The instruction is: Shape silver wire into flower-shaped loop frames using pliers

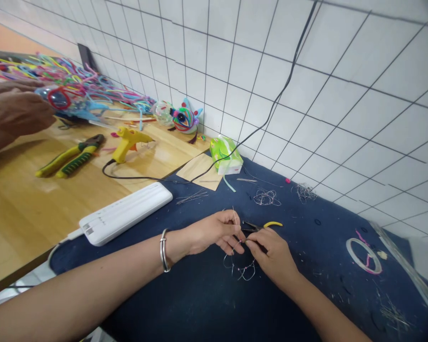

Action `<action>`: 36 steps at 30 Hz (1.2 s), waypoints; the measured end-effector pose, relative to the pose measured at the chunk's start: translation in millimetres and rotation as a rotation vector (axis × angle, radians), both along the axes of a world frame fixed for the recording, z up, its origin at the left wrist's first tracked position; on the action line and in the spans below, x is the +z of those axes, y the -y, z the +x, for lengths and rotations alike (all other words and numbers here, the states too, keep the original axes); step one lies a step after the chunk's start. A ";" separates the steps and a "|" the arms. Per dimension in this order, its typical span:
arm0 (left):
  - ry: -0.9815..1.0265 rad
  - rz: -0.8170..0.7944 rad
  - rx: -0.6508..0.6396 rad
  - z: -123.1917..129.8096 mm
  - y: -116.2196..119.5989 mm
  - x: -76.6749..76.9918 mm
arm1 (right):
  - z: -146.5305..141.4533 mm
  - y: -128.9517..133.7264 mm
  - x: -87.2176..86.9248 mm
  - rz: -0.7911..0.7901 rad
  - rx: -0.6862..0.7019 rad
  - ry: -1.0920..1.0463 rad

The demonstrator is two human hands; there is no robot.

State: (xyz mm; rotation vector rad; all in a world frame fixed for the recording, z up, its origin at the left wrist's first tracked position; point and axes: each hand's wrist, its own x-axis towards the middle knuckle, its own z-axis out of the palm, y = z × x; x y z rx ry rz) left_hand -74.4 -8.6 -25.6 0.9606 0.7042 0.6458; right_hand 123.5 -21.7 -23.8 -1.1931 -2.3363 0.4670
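Observation:
My left hand (pixel 223 232), with a silver bangle on its wrist, pinches a thin silver wire; one end stands up above the fingers. From between both hands hangs a looped wire piece with small pink beads (pixel 239 270). The thumb and fingertips of my right hand (pixel 274 251) close on the same wire, close to the left fingers. Dark-jawed pliers with a yellow handle (pixel 273 223) are at my right hand, partly covered by it; whether the palm grips them I cannot tell.
A white power strip (pixel 126 213), yellow glue gun (pixel 126 144) and green-handled pliers (pixel 71 156) lie left. Wire coils (pixel 267 197), a tissue pack (pixel 225 154) and a white ring (pixel 364 256) are around the dark cloth (pixel 199 304). Another person's hand (pixel 17 111) holds a plastic bottle craft.

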 end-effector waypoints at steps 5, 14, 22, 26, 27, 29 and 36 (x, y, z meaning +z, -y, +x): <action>0.039 0.066 0.065 -1.6 -1.8 -2.2 | 0.2 -0.7 0.4 -0.003 -0.013 0.020; 0.006 0.157 0.112 0.3 -3.8 0.0 | 0.1 -1.4 -1.1 -0.005 -0.049 0.021; 0.005 0.151 0.104 0.5 -3.0 1.2 | -0.2 -0.5 -4.3 0.051 -0.038 -0.073; -0.024 0.139 0.115 0.2 -3.4 1.4 | -0.3 0.2 -2.8 0.076 -0.017 -0.061; -0.034 0.139 0.118 0.3 -3.5 1.0 | -0.4 0.6 -2.5 0.082 -0.012 -0.055; -0.047 0.137 0.123 0.4 -3.7 0.0 | -0.7 1.3 -2.2 0.092 -0.004 -0.043; -0.015 0.118 0.132 0.5 -4.6 -5.4 | -1.7 1.6 -3.7 0.109 -0.003 -0.020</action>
